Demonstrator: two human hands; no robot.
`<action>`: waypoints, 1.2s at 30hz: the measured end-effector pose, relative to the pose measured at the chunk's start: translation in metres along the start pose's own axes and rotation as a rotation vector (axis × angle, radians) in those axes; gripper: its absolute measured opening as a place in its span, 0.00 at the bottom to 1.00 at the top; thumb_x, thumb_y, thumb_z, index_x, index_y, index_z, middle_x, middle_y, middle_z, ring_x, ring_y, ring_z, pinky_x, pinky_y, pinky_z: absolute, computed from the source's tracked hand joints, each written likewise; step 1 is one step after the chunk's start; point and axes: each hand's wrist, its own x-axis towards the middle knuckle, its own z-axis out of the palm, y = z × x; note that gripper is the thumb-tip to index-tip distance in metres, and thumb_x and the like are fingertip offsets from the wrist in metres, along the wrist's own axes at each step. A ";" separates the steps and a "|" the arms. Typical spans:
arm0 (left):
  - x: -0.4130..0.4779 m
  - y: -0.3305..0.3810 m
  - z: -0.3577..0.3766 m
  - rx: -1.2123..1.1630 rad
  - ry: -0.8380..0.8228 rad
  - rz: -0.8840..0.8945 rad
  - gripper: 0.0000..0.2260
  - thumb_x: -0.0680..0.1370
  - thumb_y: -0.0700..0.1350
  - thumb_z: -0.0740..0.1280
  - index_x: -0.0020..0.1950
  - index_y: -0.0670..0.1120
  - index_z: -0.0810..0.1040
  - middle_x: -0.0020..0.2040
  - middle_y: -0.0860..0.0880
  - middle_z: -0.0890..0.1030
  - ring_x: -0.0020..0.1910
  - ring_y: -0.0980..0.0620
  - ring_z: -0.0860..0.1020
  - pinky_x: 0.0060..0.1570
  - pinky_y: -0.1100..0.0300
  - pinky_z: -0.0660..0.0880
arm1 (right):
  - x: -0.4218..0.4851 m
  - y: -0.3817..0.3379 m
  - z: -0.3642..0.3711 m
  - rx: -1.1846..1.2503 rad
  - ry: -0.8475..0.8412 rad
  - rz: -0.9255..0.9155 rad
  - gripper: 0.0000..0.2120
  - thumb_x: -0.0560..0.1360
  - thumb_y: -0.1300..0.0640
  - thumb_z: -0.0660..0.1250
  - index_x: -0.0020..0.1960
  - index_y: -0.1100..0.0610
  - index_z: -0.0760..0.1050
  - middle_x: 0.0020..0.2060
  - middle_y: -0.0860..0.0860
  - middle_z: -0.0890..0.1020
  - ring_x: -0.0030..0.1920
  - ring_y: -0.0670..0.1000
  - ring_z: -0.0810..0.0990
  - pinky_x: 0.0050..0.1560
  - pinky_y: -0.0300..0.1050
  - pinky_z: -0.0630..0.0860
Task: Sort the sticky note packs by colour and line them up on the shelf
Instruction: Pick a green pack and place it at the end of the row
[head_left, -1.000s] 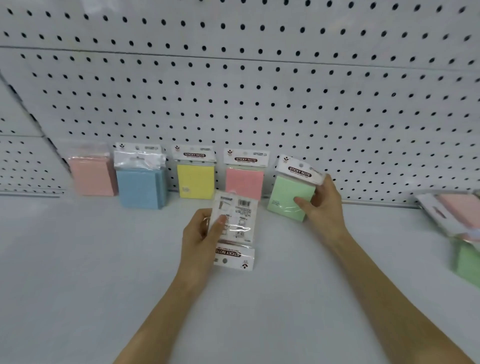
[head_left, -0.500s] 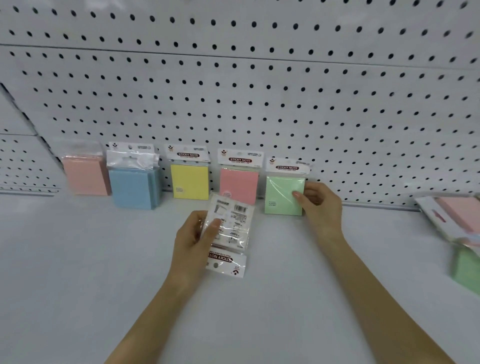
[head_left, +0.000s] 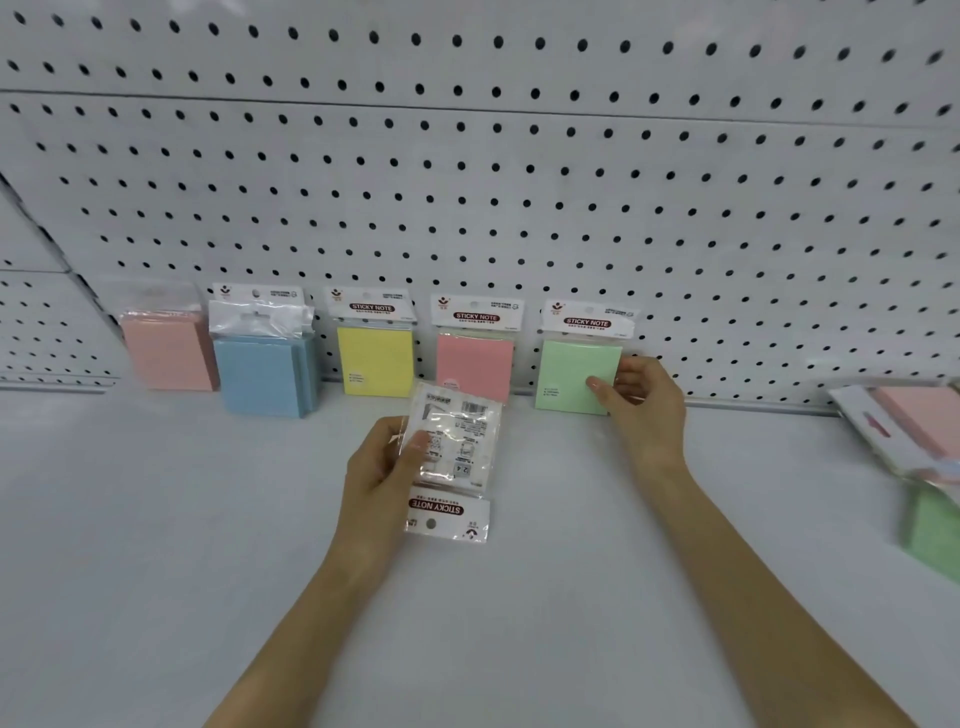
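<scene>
Green pack (head_left: 576, 375) now upright against pegboard (head_left: 519, 197), right hand (head_left: 641, 402) touching.

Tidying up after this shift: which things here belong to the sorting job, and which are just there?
Job: green pack at right hand; upside-down pack in left hand; shelf row: blue pack, yellow pack; unsorted pile.
Just there: pegboard.
</scene>
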 end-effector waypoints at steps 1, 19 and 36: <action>0.000 0.000 0.000 -0.002 -0.002 -0.001 0.05 0.80 0.41 0.62 0.53 0.43 0.76 0.44 0.43 0.84 0.39 0.47 0.82 0.39 0.49 0.79 | 0.000 0.000 0.000 -0.008 0.002 0.005 0.11 0.69 0.63 0.73 0.49 0.56 0.75 0.40 0.44 0.80 0.39 0.45 0.76 0.44 0.36 0.74; -0.013 0.003 0.004 -0.024 -0.172 0.110 0.06 0.80 0.39 0.63 0.52 0.43 0.79 0.42 0.43 0.85 0.37 0.46 0.82 0.33 0.57 0.79 | -0.094 -0.049 0.001 0.407 -0.562 0.404 0.17 0.78 0.48 0.58 0.54 0.60 0.77 0.46 0.55 0.82 0.27 0.52 0.78 0.26 0.41 0.72; -0.006 -0.003 -0.002 0.032 -0.235 0.209 0.21 0.70 0.59 0.66 0.54 0.45 0.79 0.48 0.48 0.83 0.49 0.43 0.81 0.47 0.51 0.79 | -0.100 -0.050 0.011 0.545 -0.559 0.188 0.23 0.63 0.40 0.75 0.47 0.58 0.83 0.49 0.58 0.84 0.51 0.59 0.83 0.53 0.47 0.78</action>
